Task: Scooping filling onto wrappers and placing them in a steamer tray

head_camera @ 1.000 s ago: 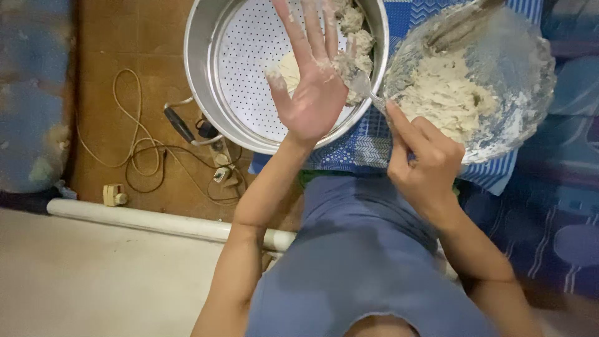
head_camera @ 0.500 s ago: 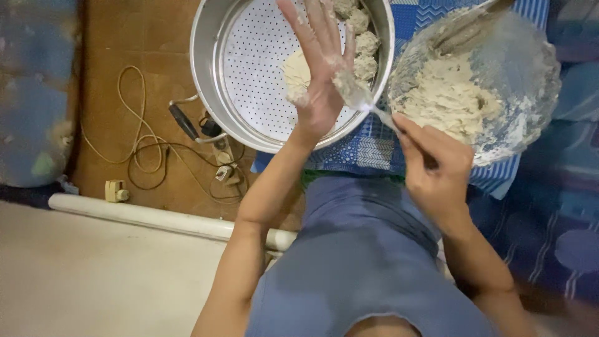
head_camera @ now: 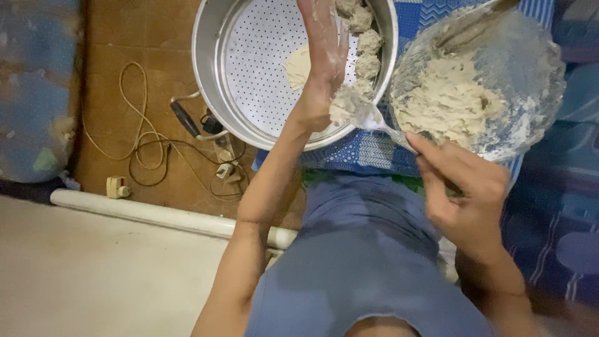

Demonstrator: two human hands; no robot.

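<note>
A wide round perforated steel steamer tray (head_camera: pixel 249 81) is set on the floor beside a clear glass bowl of pale sticky dough (head_camera: pixel 474 93), with shaped dough balls (head_camera: pixel 365 43) lined along the tray's right rim. The flour-coated left hand (head_camera: pixel 324 62) is held flat and open above the tray. The right hand (head_camera: pixel 468 200) is closed around a metal spoon (head_camera: pixel 380 122) loaded with a dough lump (head_camera: pixel 342 103) pressed against that palm. The lump could be smeared or dropped onto the blue patterned cloth (head_camera: pixel 362 153), given its stickiness
</note>
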